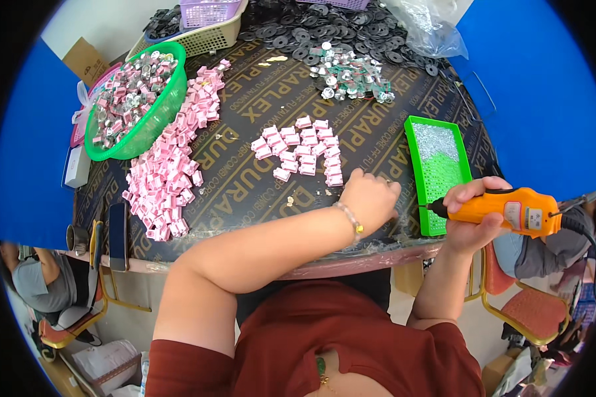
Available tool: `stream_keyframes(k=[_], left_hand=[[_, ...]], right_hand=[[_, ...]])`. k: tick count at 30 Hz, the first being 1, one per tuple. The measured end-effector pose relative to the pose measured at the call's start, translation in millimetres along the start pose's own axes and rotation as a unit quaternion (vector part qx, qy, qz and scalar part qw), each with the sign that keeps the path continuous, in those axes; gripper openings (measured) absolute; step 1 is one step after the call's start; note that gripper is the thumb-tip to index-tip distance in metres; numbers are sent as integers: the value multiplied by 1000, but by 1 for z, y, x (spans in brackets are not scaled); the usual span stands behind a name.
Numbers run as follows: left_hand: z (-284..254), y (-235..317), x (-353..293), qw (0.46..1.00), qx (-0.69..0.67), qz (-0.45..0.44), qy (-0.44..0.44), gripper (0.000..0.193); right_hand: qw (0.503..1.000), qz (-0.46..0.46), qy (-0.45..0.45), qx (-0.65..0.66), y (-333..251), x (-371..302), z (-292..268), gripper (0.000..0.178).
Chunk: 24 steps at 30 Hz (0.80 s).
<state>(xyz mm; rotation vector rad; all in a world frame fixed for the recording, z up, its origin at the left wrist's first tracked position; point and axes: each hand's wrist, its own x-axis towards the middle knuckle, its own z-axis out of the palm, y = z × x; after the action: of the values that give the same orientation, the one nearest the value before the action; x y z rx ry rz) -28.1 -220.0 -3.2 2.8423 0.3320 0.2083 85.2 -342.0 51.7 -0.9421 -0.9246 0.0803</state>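
Note:
My right hand (473,215) is wrapped round an orange electric screwdriver (503,210), its dark tip pointing left over the near part of a green tray (427,192). Silvery screws (437,139) fill the tray's far part, and a perforated green plate (442,173) lies nearer. On the table, my left hand (371,198) is closed with its fingers curled down between the tray and a group of pink plastic parts (306,151). Whatever its fingertips hold is hidden. The nearest pink parts stand in a column just left of that hand.
A long heap of pink parts (169,172) runs down the left, beside a tilted green basket (179,83) of pink-and-clear pieces. Clear-and-green pieces with wires (354,76) and black discs (324,26) lie at the back. A phone (118,228) rests near the left edge.

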Motion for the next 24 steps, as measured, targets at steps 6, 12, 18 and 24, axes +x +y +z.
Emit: stream_keyframes(k=[6, 12, 18, 24], left_hand=[[-5, -3, -27, 998, 63, 13, 22, 17], [-8, -16, -58, 998, -9, 15, 59, 20], [-9, -26, -71, 996, -26, -1, 83, 20], [-15, -28, -84, 996, -21, -9, 84, 21]], right_hand=[[999, 7, 24, -22, 8, 18, -37, 54], [998, 34, 31, -32, 25, 18, -51, 43], [999, 38, 27, -11, 35, 16, -52, 41], [997, 57, 33, -32, 36, 15, -49, 41]])
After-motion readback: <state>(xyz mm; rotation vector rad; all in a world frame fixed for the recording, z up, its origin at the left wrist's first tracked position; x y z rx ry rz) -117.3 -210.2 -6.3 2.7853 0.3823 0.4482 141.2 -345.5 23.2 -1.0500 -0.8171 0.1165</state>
